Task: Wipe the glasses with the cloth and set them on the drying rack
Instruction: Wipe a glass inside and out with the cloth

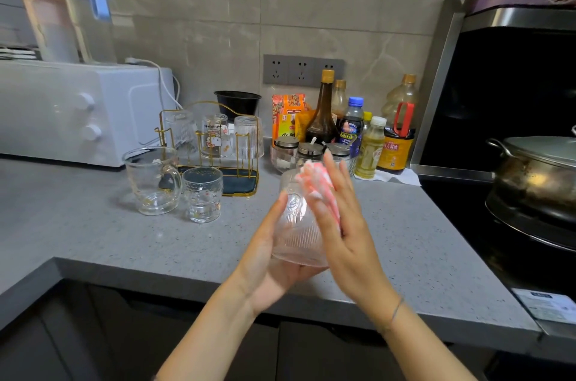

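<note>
Left hand [270, 262] cupped under ribbed glass [296, 235], right hand [344, 229] flat — pressing cloth [313, 179]

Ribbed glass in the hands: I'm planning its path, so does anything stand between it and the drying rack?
A mug and a small glass stand on the counter before the left front of the rack. Its near right corner faces the ribbed glass with only bare counter between.

Grey marble-look tiled wall [202, 6] up back, dark socket strip [302, 69] set into it. Speckled grey table [109, 240] wraps the corner, dark cabinets [93, 334] below, white oven [62, 112] left, black hob [467, 224] right.
</note>
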A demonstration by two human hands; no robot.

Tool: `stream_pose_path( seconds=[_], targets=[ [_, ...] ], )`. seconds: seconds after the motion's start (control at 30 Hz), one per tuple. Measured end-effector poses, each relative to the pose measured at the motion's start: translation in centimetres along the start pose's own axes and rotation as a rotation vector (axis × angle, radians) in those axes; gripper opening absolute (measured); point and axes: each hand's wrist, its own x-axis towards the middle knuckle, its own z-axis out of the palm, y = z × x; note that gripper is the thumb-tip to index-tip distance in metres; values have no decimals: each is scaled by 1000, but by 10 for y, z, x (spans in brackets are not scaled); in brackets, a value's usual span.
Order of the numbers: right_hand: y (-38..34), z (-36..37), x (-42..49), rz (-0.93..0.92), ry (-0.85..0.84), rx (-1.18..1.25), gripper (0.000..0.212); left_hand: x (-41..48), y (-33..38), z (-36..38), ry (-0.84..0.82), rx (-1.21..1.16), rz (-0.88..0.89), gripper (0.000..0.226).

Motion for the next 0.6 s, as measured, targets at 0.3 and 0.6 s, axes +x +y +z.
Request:
stream_pose_path(
  seconds=[0.3,0.6],
  targets=[
    [-28,-53,73,372,-200,-178,24,-5,-7,-8,12,148,-54,90],
    [-21,-62,72,552,-662,-119,30,-7,4,-8,45,133,8,72]
  ],
)
